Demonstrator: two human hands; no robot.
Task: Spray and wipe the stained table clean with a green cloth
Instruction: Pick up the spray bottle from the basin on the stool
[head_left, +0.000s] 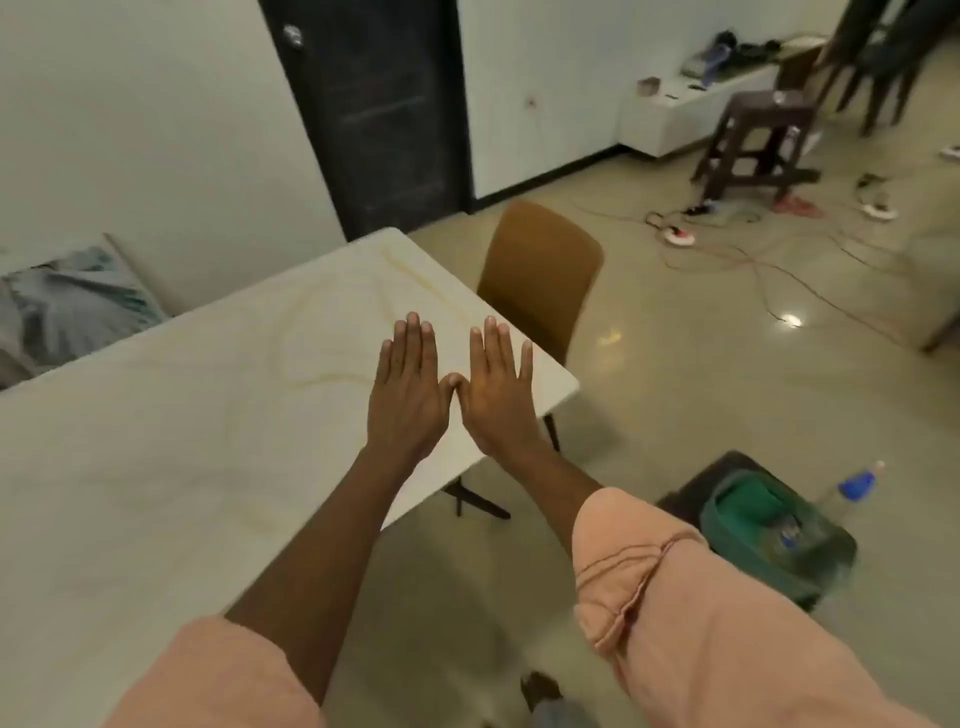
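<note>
Left hand (408, 387) and right hand (496, 389) held flat, fingers straight, backs up, thumb tips touching, over near-right corner area of table (156, 441). Whether palms touch top: cannot tell. Pink sleeves pushed up both forearms. Table top pale, faint yellowish streaks (395, 280) toward far end. Brown chair (540, 270) tucked at table's right side. Right of table, on floor: dark stool (753, 525) carrying green cloth (748, 506); clear bottle with blue label (854, 486) just beyond stool. Dark door (374, 104) behind table's far end. Blur softens details.
</note>
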